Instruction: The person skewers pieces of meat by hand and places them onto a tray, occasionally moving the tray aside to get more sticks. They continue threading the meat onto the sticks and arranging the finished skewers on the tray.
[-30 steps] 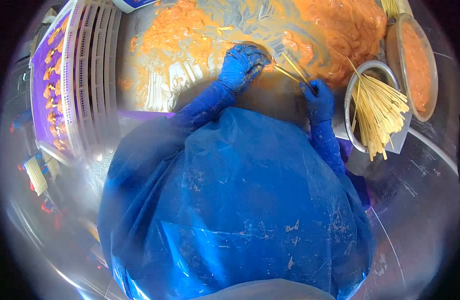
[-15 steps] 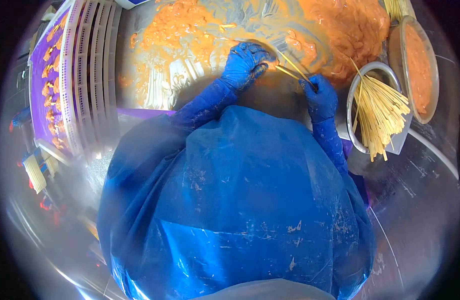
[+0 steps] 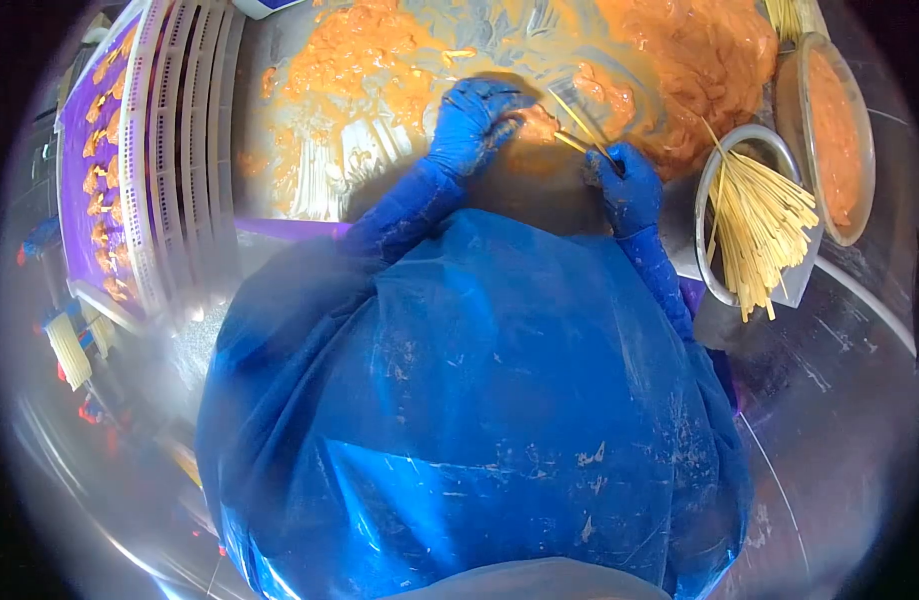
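1. My right hand (image 3: 632,188), in a blue glove, is closed on two wooden skewers (image 3: 578,122). They stick out up and to the left.
2. My left hand (image 3: 472,122), in a blue glove too, has its fingers bent and pinches a small meat piece (image 3: 536,124). The tip of the lower skewer is right by that meat.
3. Past my hands, a big, wet, orange meat pile (image 3: 695,65) sits on the metal table (image 3: 265,125). More orange meat bits (image 3: 355,50) lie on the left side.
4. Near my right hand, a round bowl (image 3: 702,235) holds lots of skewers (image 3: 762,230), and they poke over its rim.
5. Farther right, a tub (image 3: 864,215) has orange meat inside.
6. Far left, little meat sticks (image 3: 105,178) lie in a row on a purple tray (image 3: 75,215).
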`<state>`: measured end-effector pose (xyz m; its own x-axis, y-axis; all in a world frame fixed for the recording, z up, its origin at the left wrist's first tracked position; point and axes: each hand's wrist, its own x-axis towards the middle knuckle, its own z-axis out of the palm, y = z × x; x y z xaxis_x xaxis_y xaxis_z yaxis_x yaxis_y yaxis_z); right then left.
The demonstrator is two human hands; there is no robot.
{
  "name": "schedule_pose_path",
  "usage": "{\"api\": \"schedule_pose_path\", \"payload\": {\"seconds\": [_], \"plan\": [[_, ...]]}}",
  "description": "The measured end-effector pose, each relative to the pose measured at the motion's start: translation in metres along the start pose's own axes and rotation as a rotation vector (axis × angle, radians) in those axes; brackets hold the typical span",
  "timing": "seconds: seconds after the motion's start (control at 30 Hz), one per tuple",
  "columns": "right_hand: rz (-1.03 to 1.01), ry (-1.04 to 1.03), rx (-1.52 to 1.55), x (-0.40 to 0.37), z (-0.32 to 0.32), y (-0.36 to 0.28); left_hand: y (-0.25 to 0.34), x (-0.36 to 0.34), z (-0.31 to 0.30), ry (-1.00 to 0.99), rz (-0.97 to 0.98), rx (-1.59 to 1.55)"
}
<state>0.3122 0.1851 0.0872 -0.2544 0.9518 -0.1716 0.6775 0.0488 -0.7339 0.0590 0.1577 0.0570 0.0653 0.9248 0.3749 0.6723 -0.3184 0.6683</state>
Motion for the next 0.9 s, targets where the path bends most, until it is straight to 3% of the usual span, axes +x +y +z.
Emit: {"api": "schedule_pose_path", "payload": {"seconds": [0.17,0.43,0.53,0.73,0.9], "plan": [[0.001,-0.005,0.091,-0.001,0.002,-0.008,0.001,-0.002,-0.006,-0.065,-0.012,0.156],[-0.103,0.024,0.01,0.003,0.007,-0.004,0.005,-0.001,-0.008,-0.08,-0.033,0.111],[0.018,-0.039,0.006,0.003,0.002,-0.022,0.003,-0.001,-0.006,-0.083,-0.02,0.115],[-0.101,0.024,-0.049,0.009,0.019,-0.027,-0.007,-0.005,0.001,-0.101,0.034,0.154],[-0.05,-0.002,-0.004,0.008,0.01,-0.023,-0.008,-0.003,0.0,-0.1,0.052,0.147]]}}
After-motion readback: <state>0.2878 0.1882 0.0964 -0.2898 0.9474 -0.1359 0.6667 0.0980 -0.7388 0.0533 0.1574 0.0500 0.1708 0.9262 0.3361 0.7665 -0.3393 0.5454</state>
